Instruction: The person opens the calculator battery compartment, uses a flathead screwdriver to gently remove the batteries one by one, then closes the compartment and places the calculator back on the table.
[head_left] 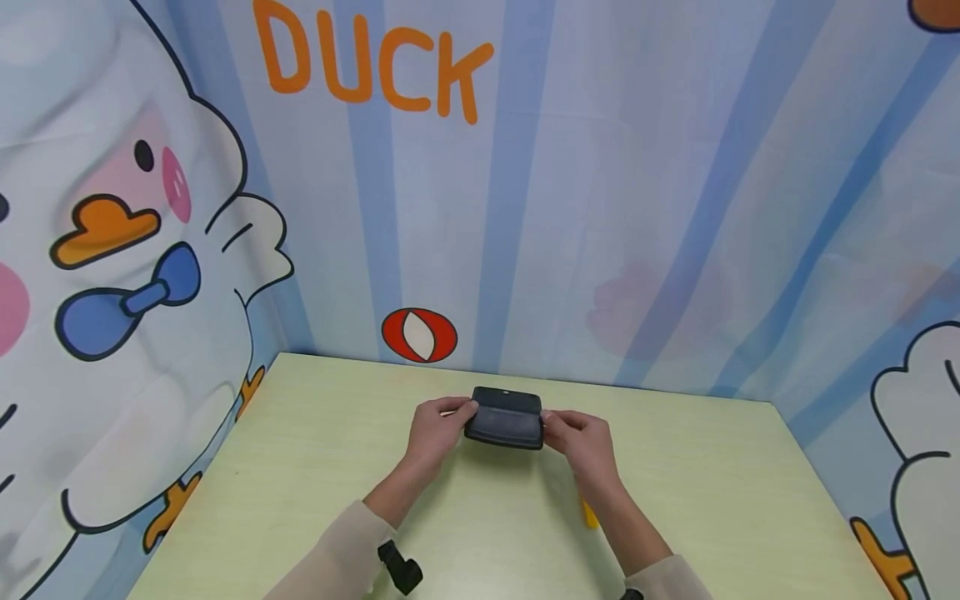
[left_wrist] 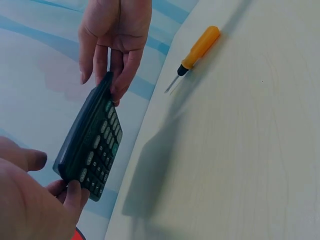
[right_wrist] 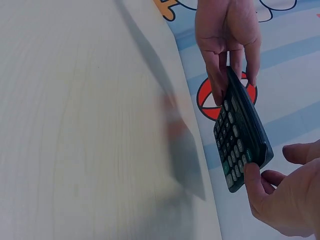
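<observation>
A black calculator (head_left: 504, 423) is held above the table between both hands, its back toward the head camera. Its keys show from below in both wrist views, facing the tabletop. My left hand (head_left: 437, 432) holds the left end, fingertips (left_wrist: 74, 192) against the key side. At the other end, my right hand (head_left: 587, 446) grips the edge with its fingers (right_wrist: 254, 182) on the key face. On the table lies a screwdriver (left_wrist: 201, 47) with an orange handle; in the head view my right forearm partly covers it.
The pale wooden table (head_left: 300, 492) meets a cartoon-printed cloth backdrop (head_left: 585, 208) close behind the hands. Similar cloth hangs at the left and right sides. A dark wrist strap (head_left: 400, 568) sits at the left sleeve.
</observation>
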